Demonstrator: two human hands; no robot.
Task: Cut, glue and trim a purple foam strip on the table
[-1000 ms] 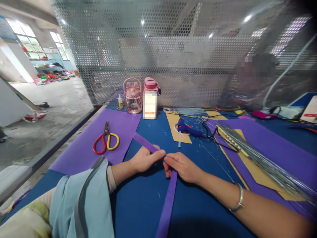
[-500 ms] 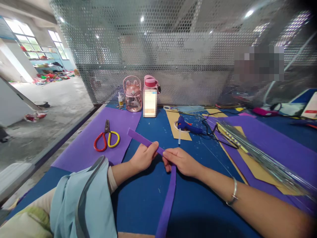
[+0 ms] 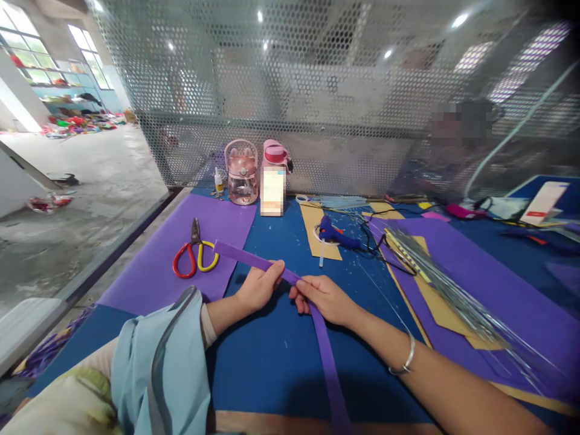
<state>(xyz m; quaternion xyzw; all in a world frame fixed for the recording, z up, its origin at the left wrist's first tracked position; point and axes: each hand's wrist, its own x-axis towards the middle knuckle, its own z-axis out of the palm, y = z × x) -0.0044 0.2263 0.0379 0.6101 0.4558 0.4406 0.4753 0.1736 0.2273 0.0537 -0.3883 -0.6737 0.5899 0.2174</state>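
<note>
Free left end of the purple strip (image 3: 324, 344) is reaching farther left than in the earlier frame, and its near tail is now trailing to the right. Left hand (image 3: 259, 287) is pinching the strip between thumb and fingers; right hand (image 3: 328, 300) is gripping it just beside, with a short span showing between. Strip is running over the blue tabletop (image 3: 267, 368), its left end overlapping the scissors (image 3: 195, 237) in view; contact is remaining unclear. Judgement: good handling is depending on light, even pinches, both thumbs pressing flat so the strip is not creasing where it is bending at the right hand. Keeping the end off the scissors is probably preventing snags
</note>
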